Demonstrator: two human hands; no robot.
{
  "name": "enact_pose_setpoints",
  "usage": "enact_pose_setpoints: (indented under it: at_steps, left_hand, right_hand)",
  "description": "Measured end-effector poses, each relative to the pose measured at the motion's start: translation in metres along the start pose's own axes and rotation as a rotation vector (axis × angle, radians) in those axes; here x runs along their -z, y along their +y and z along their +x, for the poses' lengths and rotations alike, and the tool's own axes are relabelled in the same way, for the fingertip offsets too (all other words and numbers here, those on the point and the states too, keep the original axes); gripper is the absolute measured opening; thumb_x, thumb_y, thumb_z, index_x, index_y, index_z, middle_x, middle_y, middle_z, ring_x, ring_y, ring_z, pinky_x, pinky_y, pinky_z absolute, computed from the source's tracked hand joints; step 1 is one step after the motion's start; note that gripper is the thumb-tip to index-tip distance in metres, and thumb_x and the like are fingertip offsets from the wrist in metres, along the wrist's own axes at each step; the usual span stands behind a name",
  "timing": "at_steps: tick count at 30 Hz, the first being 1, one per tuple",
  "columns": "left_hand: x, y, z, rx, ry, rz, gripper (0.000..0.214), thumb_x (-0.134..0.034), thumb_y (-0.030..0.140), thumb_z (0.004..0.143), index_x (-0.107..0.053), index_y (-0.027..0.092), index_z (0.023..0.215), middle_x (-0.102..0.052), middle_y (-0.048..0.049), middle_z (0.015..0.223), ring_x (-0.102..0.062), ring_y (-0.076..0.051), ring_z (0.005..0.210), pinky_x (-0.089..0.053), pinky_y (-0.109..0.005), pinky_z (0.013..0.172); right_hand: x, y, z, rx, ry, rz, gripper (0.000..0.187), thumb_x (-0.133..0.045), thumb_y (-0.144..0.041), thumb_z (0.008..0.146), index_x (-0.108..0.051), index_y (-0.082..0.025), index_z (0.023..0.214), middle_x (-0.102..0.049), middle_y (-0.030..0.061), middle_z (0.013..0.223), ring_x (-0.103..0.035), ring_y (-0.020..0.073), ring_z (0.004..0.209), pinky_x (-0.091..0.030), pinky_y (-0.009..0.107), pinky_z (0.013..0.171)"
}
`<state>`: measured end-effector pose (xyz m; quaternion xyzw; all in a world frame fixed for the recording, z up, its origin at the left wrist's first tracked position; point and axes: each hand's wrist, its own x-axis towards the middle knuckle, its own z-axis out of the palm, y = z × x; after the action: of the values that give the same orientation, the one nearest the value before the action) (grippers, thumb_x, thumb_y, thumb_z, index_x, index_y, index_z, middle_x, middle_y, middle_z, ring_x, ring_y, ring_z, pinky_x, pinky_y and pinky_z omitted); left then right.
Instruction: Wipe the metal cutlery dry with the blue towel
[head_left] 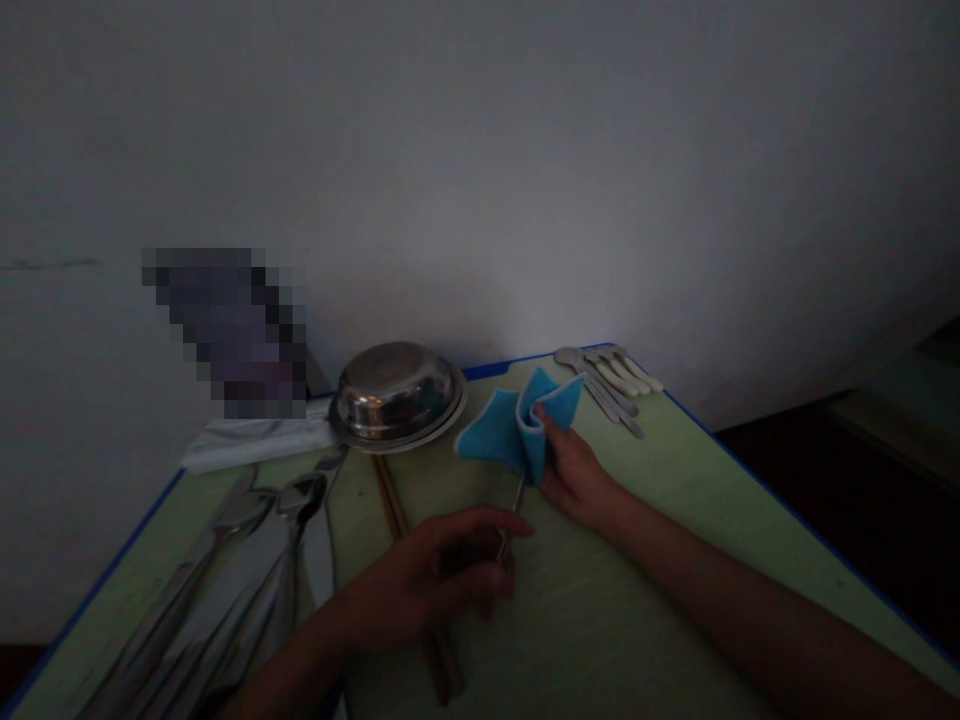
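Wrapping a folded blue cloth [491, 430] around a thin metal utensil [518, 492], the right-hand grip [576, 468] is closed on it, while the left-hand grip [442, 570] curls loosely about the utensil's near end, above the worktop [615, 600]. Wooden chopsticks [390, 500] run beneath the left hand, partly hidden, toward an upturned metal bowl [397, 390]. Farther out lie large spoons [298, 495] left, smaller cutlery [600, 378] right, and an unreadable pixelated object [232, 330].

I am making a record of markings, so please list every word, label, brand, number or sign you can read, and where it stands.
No readable text: none on the blue cloth, metal bowl, wooden chopsticks or large spoons.
Small cutlery: too small and dark to exclude fine marks.
Pixelated area: masked, unreadable.
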<state>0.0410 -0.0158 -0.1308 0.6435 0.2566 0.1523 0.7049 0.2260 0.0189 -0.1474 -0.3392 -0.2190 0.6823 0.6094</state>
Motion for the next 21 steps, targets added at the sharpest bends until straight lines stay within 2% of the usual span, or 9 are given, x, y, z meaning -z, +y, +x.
enact_pose_setpoints:
  at_steps: [4, 9, 15, 21]
  left_hand:
    - [0.0001, 0.0002, 0.0000, 0.025, 0.006, 0.000, 0.031, -0.054, 0.028, 0.086, -0.052, 0.022, 0.116, -0.059, 0.0009, 0.079, -0.052, -0.009, 0.065, -0.042, -0.022, 0.062]
    - [0.0014, -0.0012, 0.0031, 0.060, 0.017, -0.069, 0.031, -0.065, 0.032, 0.077, -0.059, 0.020, 0.105, -0.059, 0.0022, 0.075, -0.050, -0.008, 0.060, -0.039, -0.019, 0.056]
    - [0.0041, -0.0023, 0.0035, 0.062, 0.016, -0.026, 0.036, -0.072, 0.038, 0.068, -0.064, 0.020, 0.099, -0.055, 0.0048, 0.064, -0.046, -0.007, 0.057, -0.034, -0.018, 0.053]
    - [0.0036, -0.0011, 0.0036, 0.082, 0.004, 0.002, 0.030, -0.074, 0.026, 0.067, -0.065, 0.020, 0.094, -0.058, 0.0046, 0.065, -0.050, -0.008, 0.058, -0.037, -0.018, 0.054]
  right_hand:
    - [-0.0010, 0.0005, -0.0014, -0.019, 0.039, -0.012, 0.026, -0.067, -0.036, 0.072, -0.063, -0.019, 0.091, -0.071, 0.0018, 0.084, -0.065, 0.0164, 0.083, -0.051, 0.030, 0.080]
    - [0.0039, 0.0020, 0.0035, -0.032, 0.032, 0.059, 0.032, -0.060, -0.043, 0.077, -0.061, -0.019, 0.098, -0.071, 0.0029, 0.087, -0.065, 0.0175, 0.088, -0.051, 0.032, 0.082]
    - [0.0049, 0.0020, 0.0054, -0.037, -0.005, 0.090, 0.029, -0.059, -0.044, 0.077, -0.061, -0.020, 0.094, -0.071, 0.0011, 0.083, -0.064, 0.0159, 0.091, -0.051, 0.030, 0.083]
    - [0.0040, 0.0039, 0.0049, -0.021, -0.041, 0.082, 0.026, -0.057, -0.044, 0.079, -0.062, -0.020, 0.087, -0.070, 0.0003, 0.081, -0.062, 0.0156, 0.092, -0.049, 0.030, 0.084]
